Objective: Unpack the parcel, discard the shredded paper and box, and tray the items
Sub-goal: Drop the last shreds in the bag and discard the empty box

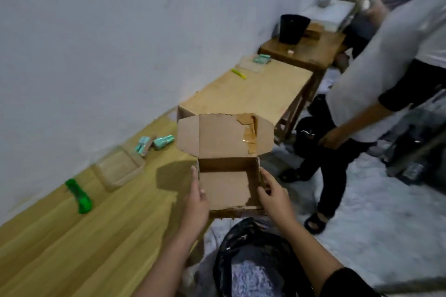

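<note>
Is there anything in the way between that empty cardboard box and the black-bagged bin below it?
Nothing visible. The left hand and right hand hold the cardboard box in open air just above the bin, whose mouth is open, with shredded paper inside.

An open cardboard box [226,190], lid flap up, is held by its side walls in the left grip [198,200] and right grip [272,196]. Directly beneath the grips, a black-lined bin [224,255] holds shredded paper [251,276]. Left of them, a clear tray [118,170] sits on the worktop [72,236].
</note>
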Motion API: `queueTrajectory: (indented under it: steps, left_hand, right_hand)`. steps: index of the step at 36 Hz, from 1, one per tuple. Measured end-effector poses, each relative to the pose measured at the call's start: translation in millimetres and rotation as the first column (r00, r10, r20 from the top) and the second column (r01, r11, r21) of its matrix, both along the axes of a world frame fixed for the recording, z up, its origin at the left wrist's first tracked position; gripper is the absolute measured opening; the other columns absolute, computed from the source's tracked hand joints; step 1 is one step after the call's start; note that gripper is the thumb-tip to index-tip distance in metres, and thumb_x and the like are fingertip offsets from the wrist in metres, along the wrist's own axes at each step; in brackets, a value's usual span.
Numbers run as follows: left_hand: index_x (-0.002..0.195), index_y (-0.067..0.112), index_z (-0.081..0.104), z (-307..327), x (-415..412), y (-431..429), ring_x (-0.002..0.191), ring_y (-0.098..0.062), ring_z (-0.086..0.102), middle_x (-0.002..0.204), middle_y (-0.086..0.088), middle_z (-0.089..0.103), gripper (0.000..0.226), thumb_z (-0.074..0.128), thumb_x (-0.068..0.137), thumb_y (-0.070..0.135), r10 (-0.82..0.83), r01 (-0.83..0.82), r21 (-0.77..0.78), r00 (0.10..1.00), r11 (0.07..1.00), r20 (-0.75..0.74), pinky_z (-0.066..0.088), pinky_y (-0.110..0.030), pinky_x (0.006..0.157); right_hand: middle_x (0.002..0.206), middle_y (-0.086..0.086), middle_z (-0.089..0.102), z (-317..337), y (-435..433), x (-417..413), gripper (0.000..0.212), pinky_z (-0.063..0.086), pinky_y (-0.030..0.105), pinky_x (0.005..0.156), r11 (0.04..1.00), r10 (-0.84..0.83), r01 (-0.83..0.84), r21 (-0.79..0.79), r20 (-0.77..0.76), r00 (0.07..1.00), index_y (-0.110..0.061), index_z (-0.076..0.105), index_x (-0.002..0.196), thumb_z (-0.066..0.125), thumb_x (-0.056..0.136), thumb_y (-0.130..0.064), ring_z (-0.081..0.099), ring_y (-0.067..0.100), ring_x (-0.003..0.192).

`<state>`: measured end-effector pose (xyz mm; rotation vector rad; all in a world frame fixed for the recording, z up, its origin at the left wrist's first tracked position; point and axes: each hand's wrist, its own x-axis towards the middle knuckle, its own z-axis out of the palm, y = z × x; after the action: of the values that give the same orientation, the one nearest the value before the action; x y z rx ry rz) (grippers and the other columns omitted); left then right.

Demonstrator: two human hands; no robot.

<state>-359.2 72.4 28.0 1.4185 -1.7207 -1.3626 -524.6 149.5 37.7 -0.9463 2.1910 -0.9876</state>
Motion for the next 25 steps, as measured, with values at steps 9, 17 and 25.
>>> queueTrajectory:
  steps: [9, 17, 25]
  left_hand:
    - [0.148, 0.034, 0.0, -63.8, -100.2, 55.6, 0.066, 0.01, 0.03, 0.111, 0.017, 0.039, 0.064, 0.033, 0.099, 0.009, -0.392, 0.377, 0.174, 0.918, 0.91, 0.064, 0.033, -0.006, 0.056]
    - [0.148, 0.035, 0.006, -171.7, -110.7, 91.0, 0.064, 0.007, 0.024, 0.093, 0.031, 0.034, 0.067, 0.035, 0.098, 0.002, -0.525, 0.413, 0.505, 0.846, 0.758, 0.096, 0.03, -0.02, 0.066]
    - [0.149, 0.024, 0.012, -238.7, -94.9, 107.0, 0.068, 0.007, 0.03, 0.154, 0.001, 0.022, 0.063, 0.034, 0.097, -0.003, -0.468, 0.283, 0.654, 0.876, 0.701, 0.122, 0.033, -0.025, 0.07]
  right_hand:
    - [0.1, 0.002, 0.063, -54.9, 115.6, -77.6, 0.05, 0.045, 0.025, 0.055, 0.959, -0.256, 0.247, 0.141, 0.052, 0.965, -0.033, 0.041, 0.137, 0.046, 0.09, -0.016, 0.059, 0.012, 0.07]
    - [0.13, 0.006, 0.058, -139.2, 172.2, -84.0, 0.048, 0.052, 0.03, 0.079, 0.893, -0.314, 0.201, 0.402, 0.236, 0.92, -0.028, 0.039, 0.141, 0.046, 0.094, -0.024, 0.06, 0.02, 0.1]
    - [0.107, 0.005, 0.068, -213.3, 193.4, -68.5, 0.03, 0.051, 0.042, 0.088, 0.854, -0.319, 0.09, 0.513, 0.38, 0.868, -0.021, 0.061, 0.118, 0.043, 0.096, -0.029, 0.064, 0.024, 0.097]
